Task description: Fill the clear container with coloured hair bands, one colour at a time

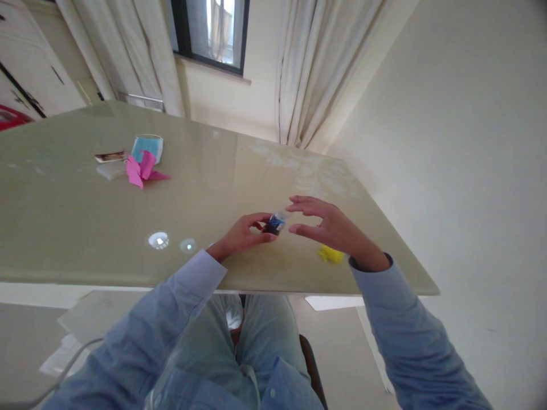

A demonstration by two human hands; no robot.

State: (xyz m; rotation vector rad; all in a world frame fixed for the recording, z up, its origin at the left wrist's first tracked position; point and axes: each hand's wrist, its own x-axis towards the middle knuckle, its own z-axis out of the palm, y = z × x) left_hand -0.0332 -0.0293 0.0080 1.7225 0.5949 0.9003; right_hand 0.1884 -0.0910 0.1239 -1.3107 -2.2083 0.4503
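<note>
My left hand (pixel 249 232) has its thumb and fingers closed on a small clear plastic packet (pixel 276 223) with dark and blue parts, just above the table. Whether it is a bag or a little bottle I cannot make out. To its right, my right hand (pixel 318 221) hovers with thumb and fingers apart around the packet's clear upper end. The fingertips are very close to that end; contact is unclear. Below my right wrist lies a bright yellow bundle (pixel 330 254), its texture stringy and its right side partly hidden.
On the glossy table (pixel 205 188), a pink folded-paper shape (pixel 145 169) lies at the left by a blue face mask (pixel 147 149) and a flat picture card (pixel 109 156). A wall bounds the right side. Curtains (pixel 307 68) and a window are beyond the far edge.
</note>
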